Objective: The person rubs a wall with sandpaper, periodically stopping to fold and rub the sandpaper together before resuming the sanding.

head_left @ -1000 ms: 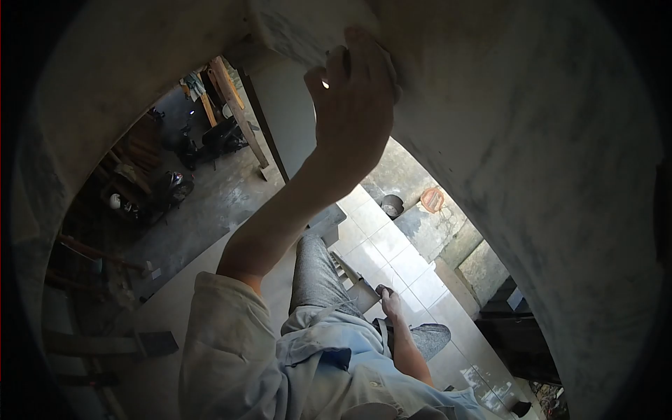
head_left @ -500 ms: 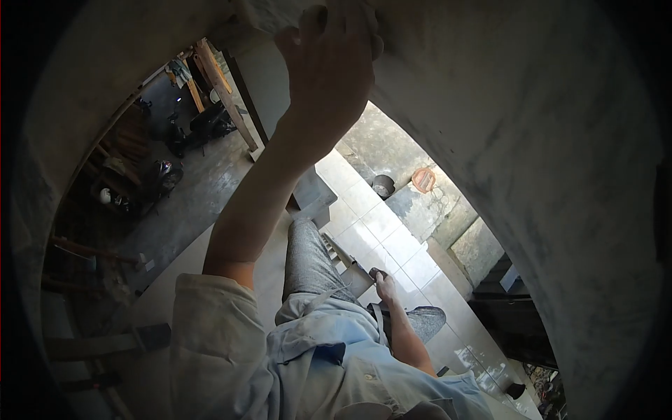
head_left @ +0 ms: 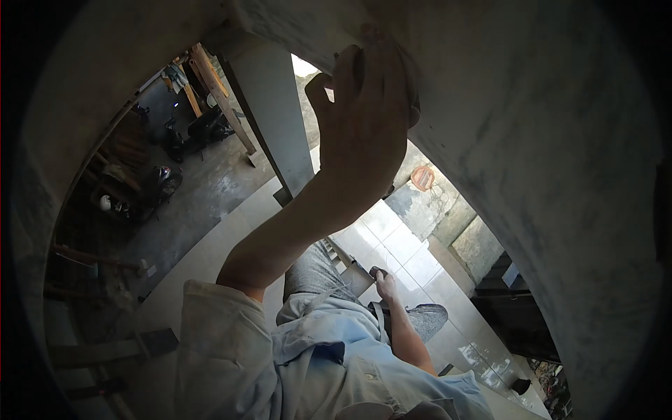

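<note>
My left hand (head_left: 367, 115) is raised, back towards me, against a mottled grey-white plastered surface (head_left: 504, 140). Its fingers curve together and the thumb stands apart. The edge of a small rounded thing (head_left: 414, 112) shows beside the fingers; I cannot tell what it is. Low down by my knee, my right hand (head_left: 386, 285) is closed around a dark handle (head_left: 376, 271). A long thin grey strip, like a blade or rail, runs up and left from near that handle. My grey trouser legs (head_left: 311, 273) show on either side.
Pale floor tiles (head_left: 399, 241) lie far below. Two motorbikes (head_left: 161, 182) are parked on the concrete at left, near leaning wooden posts (head_left: 224, 98). A reddish round lid (head_left: 423, 178) lies on rough ground beyond the tiles. A grey upright panel (head_left: 273, 105) stands left of my raised hand.
My left hand has moved down and to the right along the plastered surface, its elbow bending more. My right hand stays at the dark handle.
</note>
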A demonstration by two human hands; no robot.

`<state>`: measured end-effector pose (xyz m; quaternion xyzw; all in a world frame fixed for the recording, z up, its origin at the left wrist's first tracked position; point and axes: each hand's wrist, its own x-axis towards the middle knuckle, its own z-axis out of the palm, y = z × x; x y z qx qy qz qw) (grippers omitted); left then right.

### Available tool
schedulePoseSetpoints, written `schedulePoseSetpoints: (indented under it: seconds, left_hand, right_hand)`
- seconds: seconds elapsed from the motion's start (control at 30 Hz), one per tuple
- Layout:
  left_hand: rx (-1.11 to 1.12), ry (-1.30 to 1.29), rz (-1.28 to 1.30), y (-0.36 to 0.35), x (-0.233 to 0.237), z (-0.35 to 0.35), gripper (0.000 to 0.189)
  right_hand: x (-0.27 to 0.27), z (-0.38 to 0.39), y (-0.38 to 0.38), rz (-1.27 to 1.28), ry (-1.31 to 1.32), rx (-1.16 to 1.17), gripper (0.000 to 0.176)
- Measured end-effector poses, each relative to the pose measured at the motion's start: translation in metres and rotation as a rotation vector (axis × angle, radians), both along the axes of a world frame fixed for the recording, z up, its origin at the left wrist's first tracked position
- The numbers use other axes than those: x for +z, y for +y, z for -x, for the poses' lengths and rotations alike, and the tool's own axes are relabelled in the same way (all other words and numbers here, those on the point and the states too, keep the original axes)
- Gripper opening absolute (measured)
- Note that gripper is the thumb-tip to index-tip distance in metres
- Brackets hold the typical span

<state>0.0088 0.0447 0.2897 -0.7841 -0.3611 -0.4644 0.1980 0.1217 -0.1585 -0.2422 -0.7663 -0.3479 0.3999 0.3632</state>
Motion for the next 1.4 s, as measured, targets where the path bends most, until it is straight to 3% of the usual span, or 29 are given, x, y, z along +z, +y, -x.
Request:
schedulePoseSetpoints:
  seconds: [0.1,0.2,0.23,0.27,0.3,0.43,0.47,0.5,0.57,0.63,0.77,0.83,0.87,0.93,1.03,1.1,1.17,1.2,1.3,1.33,1.4]
  left_hand:
    - [-0.025,-0.044,-0.082,0.038,0.007,0.004,0.06]
    - [0.048,-0.031,0.01,0.023,0.03,0.003,0.059]
    - [0.051,-0.066,0.037,0.015,0.035,0.0,0.057]
    - [0.05,-0.024,-0.084,0.019,0.009,-0.003,0.056]
    - [0.006,-0.035,-0.025,0.0,0.0,-0.004,0.058]
    - [-0.075,0.062,-0.033,0.037,0.017,0.012,0.057]
    - [-0.036,-0.031,0.085,0.019,0.04,0.01,0.056]
    - [-0.027,-0.002,0.052,0.018,0.033,0.008,0.059]
    - [-0.002,0.048,-0.044,0.022,0.015,0.004,0.064]
    - [0.013,0.037,0.035,-0.012,-0.002,-0.002,0.055]
    - [-0.026,0.068,-0.068,0.02,0.013,0.006,0.064]
    - [0.002,0.081,-0.095,0.014,0.024,0.009,0.066]
    - [0.034,0.076,-0.117,0.008,0.032,0.012,0.064]
    - [-0.018,-0.005,0.035,0.016,0.015,0.004,0.062]
    - [-0.006,0.013,-0.083,0.011,0.0,0.0,0.064]
    - [0.034,0.047,-0.106,0.029,0.009,0.009,0.059]
    - [0.011,0.035,-0.052,0.063,0.025,0.013,0.058]
    - [0.044,0.079,0.009,0.06,0.029,0.014,0.06]
    - [0.101,0.058,-0.125,0.022,0.001,0.003,0.06]
    - [0.021,0.068,-0.091,0.01,-0.011,0.003,0.062]
    - [0.068,0.042,-0.127,0.03,0.0,0.007,0.064]
  right_hand:
    - [-0.013,-0.003,-0.004,0.068,0.007,-0.004,0.04]
    - [0.025,0.0,-0.002,0.215,-0.015,-0.002,0.04]
    - [0.023,0.001,-0.002,0.183,-0.007,-0.007,0.04]
    - [0.023,0.003,-0.003,0.146,0.0,-0.014,0.04]
    - [0.021,0.002,-0.002,0.107,0.003,-0.021,0.041]
    - [0.002,0.001,-0.003,0.006,0.015,-0.016,0.04]
    - [0.025,0.0,-0.001,0.192,0.026,0.017,0.04]
    - [0.007,0.001,-0.003,0.124,-0.029,-0.018,0.04]
    - [0.025,0.001,-0.002,0.162,0.007,0.016,0.04]
    - [0.015,0.002,-0.002,0.066,0.01,-0.008,0.04]
    - [-0.004,0.0,-0.004,0.078,-0.005,-0.024,0.039]
    - [0.041,0.005,-0.001,0.104,-0.005,-0.004,0.04]
    - [0.038,0.006,-0.002,0.13,-0.015,-0.002,0.041]
    - [0.024,0.003,-0.002,0.104,-0.031,-0.004,0.041]
    - [0.031,0.003,-0.002,0.129,-0.036,-0.009,0.041]
    - [0.024,0.004,-0.002,0.079,-0.037,-0.002,0.042]
    - [0.037,0.005,-0.003,0.183,-0.009,-0.013,0.042]
    - [0.03,0.003,-0.002,0.2,-0.041,-0.008,0.042]
    - [0.023,0.004,-0.002,0.102,-0.035,-0.007,0.042]
    - [0.024,0.003,0.008,0.081,-0.031,-0.005,0.041]
    - [0.025,0.005,0.011,0.063,-0.017,-0.007,0.041]
